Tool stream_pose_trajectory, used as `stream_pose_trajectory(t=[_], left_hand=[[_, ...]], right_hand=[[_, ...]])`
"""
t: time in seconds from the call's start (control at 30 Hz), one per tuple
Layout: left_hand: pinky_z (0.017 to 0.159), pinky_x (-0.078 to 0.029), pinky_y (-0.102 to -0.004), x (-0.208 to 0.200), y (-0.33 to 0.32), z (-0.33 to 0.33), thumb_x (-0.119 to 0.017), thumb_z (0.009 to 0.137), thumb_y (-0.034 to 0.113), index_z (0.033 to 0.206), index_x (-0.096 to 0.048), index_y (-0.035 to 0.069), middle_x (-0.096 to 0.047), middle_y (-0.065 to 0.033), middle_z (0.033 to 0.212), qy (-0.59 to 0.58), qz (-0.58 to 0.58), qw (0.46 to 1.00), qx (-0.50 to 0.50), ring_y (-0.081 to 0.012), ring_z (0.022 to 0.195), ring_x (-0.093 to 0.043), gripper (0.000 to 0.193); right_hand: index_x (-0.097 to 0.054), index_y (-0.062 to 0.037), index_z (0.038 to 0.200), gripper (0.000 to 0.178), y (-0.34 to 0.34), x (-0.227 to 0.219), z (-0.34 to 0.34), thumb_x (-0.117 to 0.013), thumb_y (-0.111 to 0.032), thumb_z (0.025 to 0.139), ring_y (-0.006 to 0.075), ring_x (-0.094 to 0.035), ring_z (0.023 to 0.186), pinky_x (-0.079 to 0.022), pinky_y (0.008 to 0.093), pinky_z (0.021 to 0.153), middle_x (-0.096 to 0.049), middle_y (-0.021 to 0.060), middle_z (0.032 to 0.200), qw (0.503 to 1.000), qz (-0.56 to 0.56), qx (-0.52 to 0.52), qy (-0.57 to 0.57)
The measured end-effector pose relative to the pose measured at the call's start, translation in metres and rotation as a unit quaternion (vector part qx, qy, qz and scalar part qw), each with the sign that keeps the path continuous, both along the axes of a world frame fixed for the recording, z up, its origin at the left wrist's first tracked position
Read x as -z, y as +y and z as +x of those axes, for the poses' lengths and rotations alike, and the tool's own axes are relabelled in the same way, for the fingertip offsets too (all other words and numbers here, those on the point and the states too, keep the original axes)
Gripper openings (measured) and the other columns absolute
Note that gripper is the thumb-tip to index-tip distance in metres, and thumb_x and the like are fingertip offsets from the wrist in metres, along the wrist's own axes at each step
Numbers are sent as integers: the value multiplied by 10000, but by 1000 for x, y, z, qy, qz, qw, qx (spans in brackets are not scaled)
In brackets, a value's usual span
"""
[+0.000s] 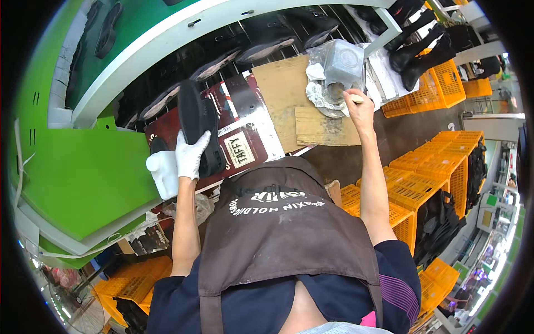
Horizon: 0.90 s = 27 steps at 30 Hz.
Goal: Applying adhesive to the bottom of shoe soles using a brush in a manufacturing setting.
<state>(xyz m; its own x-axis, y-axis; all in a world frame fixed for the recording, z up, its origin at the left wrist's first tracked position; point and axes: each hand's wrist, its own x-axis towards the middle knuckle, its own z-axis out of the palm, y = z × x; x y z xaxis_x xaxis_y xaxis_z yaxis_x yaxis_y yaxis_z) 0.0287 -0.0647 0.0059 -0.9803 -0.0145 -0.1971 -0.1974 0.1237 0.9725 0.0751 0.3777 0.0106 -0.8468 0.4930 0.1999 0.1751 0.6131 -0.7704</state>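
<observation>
We see our left hand, in a white knit glove, wrapped around a black shoe. The shoe is matte and smooth, with a long oval outline, and we hold it upright on end above a dark red printed sheet spread on the bench. The gloved fingers are curled closed over its lower part.

Our right hand is bare and closed around a pale wooden brush handle. The bristle end is hidden in a round metal glue pot at the far end of the bench. The pot is wrapped in crinkled clear plastic, and a grey boxy container stands against it.

Two pieces of brown cardboard lie under and beside the pot, a flat sheet and a smaller scuffed slab. One white plastic jug stands just beside our left wrist.

Behind the bench, a slatted rack carries a row of at least four shoes with pale insoles showing. Several tall black boots stand at the upper right. Orange plastic lattice crates are stacked along our right, too many for a sure count. A dark brown apron covers our front and hides the near edge of the bench.
</observation>
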Motion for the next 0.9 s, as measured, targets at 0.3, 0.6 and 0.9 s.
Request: stream_pose_trajectory(t=[0.3, 0.6, 0.9], left_hand=[[753, -542, -346, -20, 17, 5, -567, 913, 205, 1097, -544, 24, -622, -108, 925, -160, 405, 900, -28, -221, 834, -627, 259], [723, -556, -375, -47, 44, 10, -315, 957, 472, 1258, -460, -6, -603, -234, 1069, -180, 539, 819, 80, -331, 832, -643, 584], [781, -528, -390, -55, 52, 11, -307, 937, 546, 1285, -418, -17, -594, -226, 1057, -171, 509, 836, 112, -318, 870, -624, 671]], right_hand=[[-664, -47, 963, 233, 7, 49, -15, -687, -206, 794, 270, -639, 761, -492, 364, 697, -664, 147, 824, 993, 26, 27, -110], [-632, 40, 996, 272, -13, 63, 28, -681, -167, 826, 99, -604, 609, -497, 214, 545, -652, 73, 762, 927, -335, 151, 72], [-670, -66, 981, 170, -9, 34, 34, -661, -121, 820, 178, -617, 729, -490, 295, 675, -634, 41, 795, 996, -70, 31, 46]])
